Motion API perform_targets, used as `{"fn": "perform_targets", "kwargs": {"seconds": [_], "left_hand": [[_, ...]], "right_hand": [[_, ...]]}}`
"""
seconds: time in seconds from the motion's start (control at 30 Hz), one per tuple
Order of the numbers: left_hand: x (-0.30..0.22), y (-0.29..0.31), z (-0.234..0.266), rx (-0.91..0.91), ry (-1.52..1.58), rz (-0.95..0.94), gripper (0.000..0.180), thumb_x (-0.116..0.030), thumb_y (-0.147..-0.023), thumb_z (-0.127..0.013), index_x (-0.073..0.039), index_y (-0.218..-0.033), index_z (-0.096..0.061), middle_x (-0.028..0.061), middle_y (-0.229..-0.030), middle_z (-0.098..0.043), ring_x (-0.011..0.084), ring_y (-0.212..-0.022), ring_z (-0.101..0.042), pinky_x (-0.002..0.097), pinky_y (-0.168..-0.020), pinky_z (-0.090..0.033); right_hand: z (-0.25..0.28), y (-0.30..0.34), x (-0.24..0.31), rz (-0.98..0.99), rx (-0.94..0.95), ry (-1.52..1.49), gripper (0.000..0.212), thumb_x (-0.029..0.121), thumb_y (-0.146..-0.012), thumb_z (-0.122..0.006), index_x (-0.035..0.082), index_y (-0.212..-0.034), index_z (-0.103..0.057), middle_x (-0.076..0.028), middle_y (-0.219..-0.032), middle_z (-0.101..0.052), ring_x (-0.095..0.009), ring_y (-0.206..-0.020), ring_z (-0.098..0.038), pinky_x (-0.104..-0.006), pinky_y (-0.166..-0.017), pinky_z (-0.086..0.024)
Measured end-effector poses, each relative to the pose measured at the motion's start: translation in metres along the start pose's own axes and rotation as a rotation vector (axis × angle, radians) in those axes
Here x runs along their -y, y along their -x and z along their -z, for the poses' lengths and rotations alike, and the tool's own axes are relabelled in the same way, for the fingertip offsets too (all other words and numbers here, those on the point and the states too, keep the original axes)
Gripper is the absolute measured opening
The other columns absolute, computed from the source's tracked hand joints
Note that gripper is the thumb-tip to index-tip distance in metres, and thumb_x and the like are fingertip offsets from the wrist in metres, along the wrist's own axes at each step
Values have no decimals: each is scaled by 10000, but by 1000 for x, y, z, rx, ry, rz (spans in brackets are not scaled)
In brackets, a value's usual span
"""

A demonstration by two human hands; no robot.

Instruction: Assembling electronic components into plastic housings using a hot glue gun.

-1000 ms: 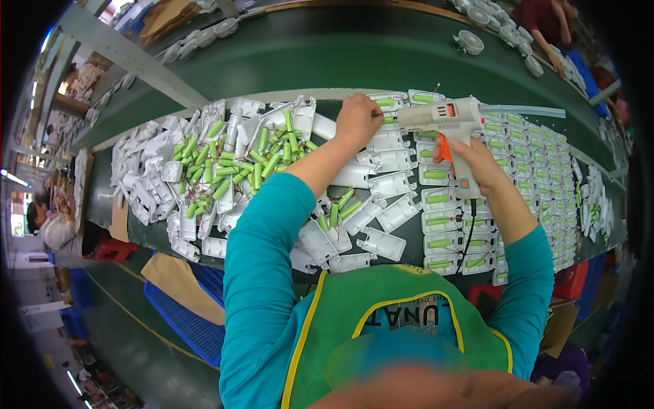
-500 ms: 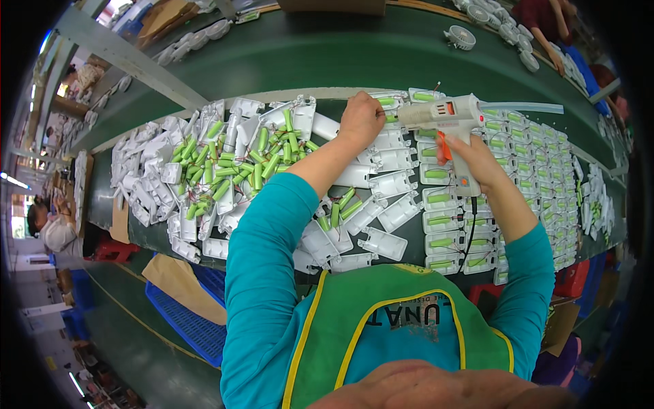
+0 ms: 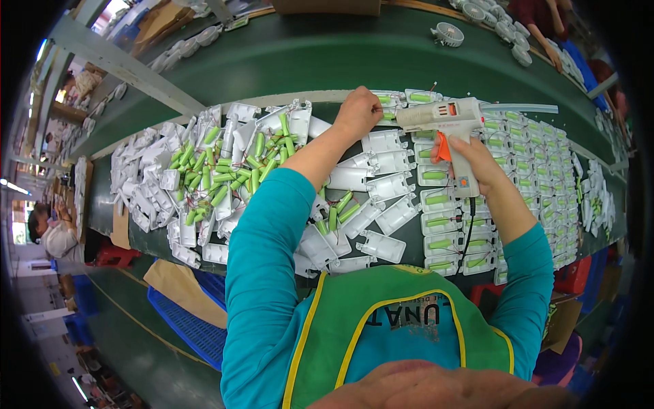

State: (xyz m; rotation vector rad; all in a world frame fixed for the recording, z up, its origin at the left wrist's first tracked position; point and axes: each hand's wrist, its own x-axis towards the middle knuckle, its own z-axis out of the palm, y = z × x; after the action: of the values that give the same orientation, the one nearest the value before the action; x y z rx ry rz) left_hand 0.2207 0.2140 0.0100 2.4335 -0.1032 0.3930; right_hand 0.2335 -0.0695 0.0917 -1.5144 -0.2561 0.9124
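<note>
My right hand (image 3: 479, 161) is wrapped round the handle of a white hot glue gun (image 3: 455, 114) with an orange trigger, its nozzle pointing left. A clear glue stick (image 3: 524, 108) juts from its back end. Just left of the nozzle, my left hand (image 3: 357, 117) has its fingers pinched together at the far row of white plastic casings; whatever they grip is hidden. One casing there holds a green battery (image 3: 386, 99). Below my left hand lie empty white casings (image 3: 390, 185). Farther left is a heap of loose green batteries (image 3: 225, 178) with thin wires.
Rows of casings with batteries (image 3: 441, 221) cover the table's right side. White casings (image 3: 139, 180) are piled at the left. Beyond runs a green conveyor (image 3: 327, 58) carrying a small white fan (image 3: 447, 34). The gun's black cord (image 3: 469, 228) hangs toward me. A blue basket (image 3: 180, 320) sits lower left.
My left hand has shifted very slightly left, its fingers still pinched at the far row. The glue gun stays in nearly the same place. The fan on the conveyor has moved a little left.
</note>
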Motion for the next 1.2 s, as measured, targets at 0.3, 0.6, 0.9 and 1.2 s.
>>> {"fn": "perform_targets", "kwargs": {"seconds": [0.3,0.6,0.9,1.2], "left_hand": [[2,-3,-6,-96,8,-17,113,-83,-730,-707,-57,-819,-642,135,-934,-566,318,-927,-560,385,-831,-472],[-39,26,24,79,-170,14,185,-237,-739,-710,-96,-845,-655,117,-957,-586,312,-962,-556,425,-821,-446],[-76,53,18,307,-621,-40,182,-184,-723,-653,-92,-875,-692,81,-922,-620,258,-963,-570,441,-825,-383],[-57,36,6,265,-610,-74,161,-125,-751,-629,-106,-902,-684,73,-914,-631,257,-949,-591,439,-824,-387]], "right_hand": [[4,-3,-4,56,-17,-47,384,358,-920,-564,54,-1155,-574,-76,-1001,-676,-150,-910,-638,-242,-608,-490],[0,0,-3,93,4,-98,373,350,-927,-556,51,-1150,-577,-74,-990,-673,-154,-923,-640,-240,-613,-490],[-4,1,0,100,30,-82,372,359,-921,-559,57,-1137,-580,-64,-995,-671,-161,-943,-648,-231,-603,-486],[0,7,-1,100,-27,-126,364,354,-924,-550,55,-1130,-580,-67,-988,-668,-144,-912,-641,-232,-597,-488]]}}
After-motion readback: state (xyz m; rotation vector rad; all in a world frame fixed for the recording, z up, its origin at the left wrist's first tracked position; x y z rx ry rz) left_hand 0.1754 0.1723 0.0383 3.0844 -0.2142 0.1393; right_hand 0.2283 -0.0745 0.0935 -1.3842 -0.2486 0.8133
